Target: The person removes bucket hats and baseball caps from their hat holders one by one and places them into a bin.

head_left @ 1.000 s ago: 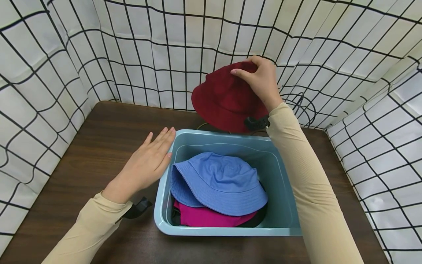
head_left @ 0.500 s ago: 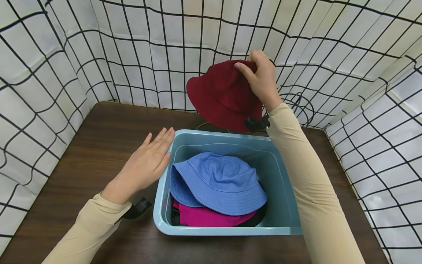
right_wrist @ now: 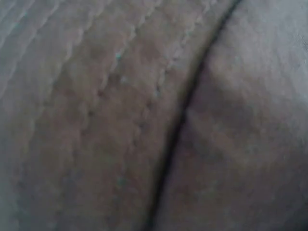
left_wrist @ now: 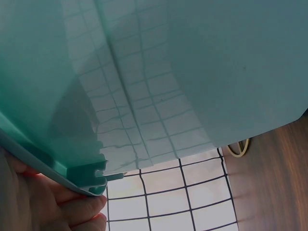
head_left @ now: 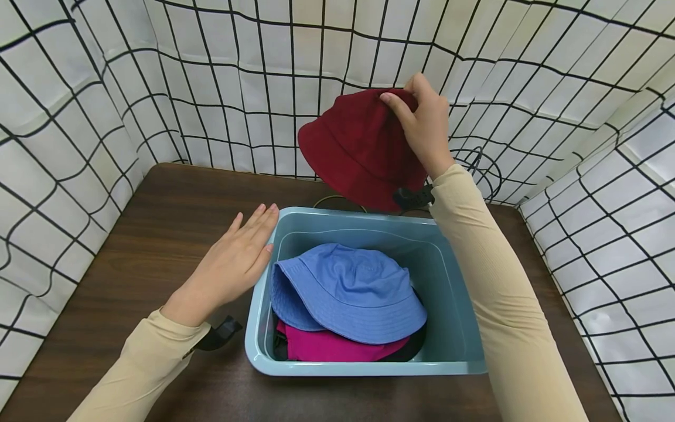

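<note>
A dark red bucket hat (head_left: 364, 146) hangs beyond the far rim of a light blue plastic bin (head_left: 364, 368). My right hand (head_left: 424, 123) pinches its crown between thumb and fingers. Stitched fabric of this hat (right_wrist: 96, 106) fills the right wrist view. My left hand (head_left: 229, 266) rests at the bin's left rim with its fingers straight. From below, the left wrist view has those fingers (left_wrist: 79, 207) against the rim's underside. Inside the bin, a blue bucket hat (head_left: 353, 293) lies on top of a magenta fabric item (head_left: 343, 347), with something black partly hidden beneath.
The bin stands on a dark brown wooden table (head_left: 174, 234). Black wire grid panels (head_left: 237, 88) backed with white sheeting rise on the left, back and right. Behind the bin lies a thin ring (head_left: 327, 199), partly covered. A coil of dark wire (head_left: 482, 167) is at the back right.
My right hand has lifted slightly, raising the red bucket hat's crown and shifting its brim a little to the left. The left hand and the bin stay in place.
</note>
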The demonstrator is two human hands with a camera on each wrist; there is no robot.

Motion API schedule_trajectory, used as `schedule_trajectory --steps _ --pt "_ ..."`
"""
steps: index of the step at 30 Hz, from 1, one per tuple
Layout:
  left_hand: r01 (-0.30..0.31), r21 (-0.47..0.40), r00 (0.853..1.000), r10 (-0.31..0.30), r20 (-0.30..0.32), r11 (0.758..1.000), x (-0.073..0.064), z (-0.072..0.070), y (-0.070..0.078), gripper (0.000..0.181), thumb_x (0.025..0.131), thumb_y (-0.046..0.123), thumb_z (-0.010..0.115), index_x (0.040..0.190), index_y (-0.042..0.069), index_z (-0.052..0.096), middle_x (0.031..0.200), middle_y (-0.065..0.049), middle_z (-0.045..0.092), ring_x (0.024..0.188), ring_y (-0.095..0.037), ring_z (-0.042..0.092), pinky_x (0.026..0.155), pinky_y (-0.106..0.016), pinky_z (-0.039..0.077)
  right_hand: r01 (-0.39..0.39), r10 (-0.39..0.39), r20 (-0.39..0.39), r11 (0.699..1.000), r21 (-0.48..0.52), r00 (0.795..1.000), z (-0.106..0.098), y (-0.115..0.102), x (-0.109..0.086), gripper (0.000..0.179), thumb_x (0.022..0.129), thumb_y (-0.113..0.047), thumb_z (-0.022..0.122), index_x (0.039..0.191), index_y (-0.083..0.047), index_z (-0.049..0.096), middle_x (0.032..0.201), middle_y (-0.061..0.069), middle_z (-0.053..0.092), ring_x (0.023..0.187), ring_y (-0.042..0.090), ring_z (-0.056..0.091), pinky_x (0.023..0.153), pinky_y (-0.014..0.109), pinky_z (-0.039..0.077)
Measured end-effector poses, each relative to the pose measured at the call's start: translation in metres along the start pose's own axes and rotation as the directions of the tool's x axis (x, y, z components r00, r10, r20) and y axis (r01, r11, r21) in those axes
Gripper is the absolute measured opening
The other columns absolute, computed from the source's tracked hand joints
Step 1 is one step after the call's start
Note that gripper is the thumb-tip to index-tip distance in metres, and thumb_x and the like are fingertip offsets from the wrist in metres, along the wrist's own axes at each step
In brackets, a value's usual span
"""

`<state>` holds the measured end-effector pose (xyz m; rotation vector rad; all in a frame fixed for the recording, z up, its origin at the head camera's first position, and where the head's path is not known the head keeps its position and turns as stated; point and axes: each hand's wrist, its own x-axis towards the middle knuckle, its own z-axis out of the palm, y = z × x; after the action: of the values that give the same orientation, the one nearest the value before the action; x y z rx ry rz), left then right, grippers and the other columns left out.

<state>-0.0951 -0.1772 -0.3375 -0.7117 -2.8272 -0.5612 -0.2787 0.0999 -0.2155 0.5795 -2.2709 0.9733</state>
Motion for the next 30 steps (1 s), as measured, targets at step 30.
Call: schedule_trajectory --steps 30 --pt "-0.001 0.013 1.000 0.001 0.001 1.000 0.001 0.001 -0.001 0.055 0.098 0.018 0.041 0.146 -0.006 0.026 0.150 -0.020 0.028 0.140 -0.034 0.020 0.111 -0.055 0.015 0.265 -0.261 -0.060 0.960 0.085 0.964 -0.053 -0.047 -0.017 0.037 0.084 -0.018 0.072 0.071 0.003 0.045 0.061 -0.011 0.041 0.057 0.005 0.039 0.050 0.018 0.027"
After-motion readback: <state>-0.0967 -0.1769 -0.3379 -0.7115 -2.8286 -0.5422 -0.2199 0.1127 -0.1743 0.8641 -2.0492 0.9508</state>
